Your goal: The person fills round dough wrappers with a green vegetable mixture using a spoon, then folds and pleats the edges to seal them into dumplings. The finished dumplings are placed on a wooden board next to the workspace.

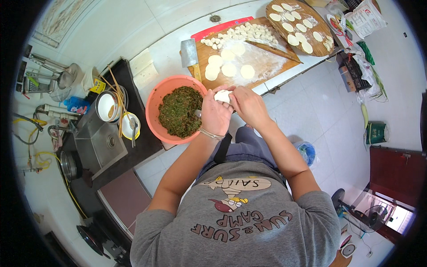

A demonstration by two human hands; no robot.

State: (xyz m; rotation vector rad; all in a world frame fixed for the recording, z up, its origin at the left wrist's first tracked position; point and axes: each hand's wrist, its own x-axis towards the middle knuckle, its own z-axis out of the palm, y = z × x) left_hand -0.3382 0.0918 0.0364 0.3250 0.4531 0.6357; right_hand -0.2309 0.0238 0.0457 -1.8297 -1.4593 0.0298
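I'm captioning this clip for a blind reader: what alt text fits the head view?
Both hands, left hand and right hand, pinch a white dumpling wrapper beside an orange bowl of green filling. Beyond lies a floured wooden board with round wrappers, dough pieces and a cleaver.

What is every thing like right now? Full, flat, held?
dumpling: held, being pinched by both hands
left hand: cupped around it
right hand: gripping it
orange bowl: full of green filling
round wrappers: flat on the floured board
cleaver: lying flat
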